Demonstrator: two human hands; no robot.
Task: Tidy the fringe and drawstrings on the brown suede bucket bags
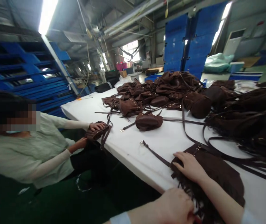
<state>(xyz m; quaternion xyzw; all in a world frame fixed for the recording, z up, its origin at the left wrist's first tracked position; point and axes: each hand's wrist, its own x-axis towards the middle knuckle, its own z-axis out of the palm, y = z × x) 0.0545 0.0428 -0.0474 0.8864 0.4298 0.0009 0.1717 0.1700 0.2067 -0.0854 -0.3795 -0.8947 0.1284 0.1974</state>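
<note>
A dark brown fringed bag [217, 174] lies on the white-covered table in front of me. My right hand [190, 166] rests on its upper side, fingers stretched out and thumb apart. Below, at the fringe [189, 189], my left hand [170, 205] is closed in a fist. A small reddish bit shows under its fingers, but what it grips is hidden. From the bag a strap [157, 155] with a metal buckle runs out to the left across the table.
A co-worker [30, 149] sits at the table's left edge, both hands on another brown bag [97, 132]. One small bag [149, 121] lies mid-table. Piles of brown bags [177, 82] cover the far side and right, with long straps [186, 130] trailing. Blue racks [30, 71] stand behind.
</note>
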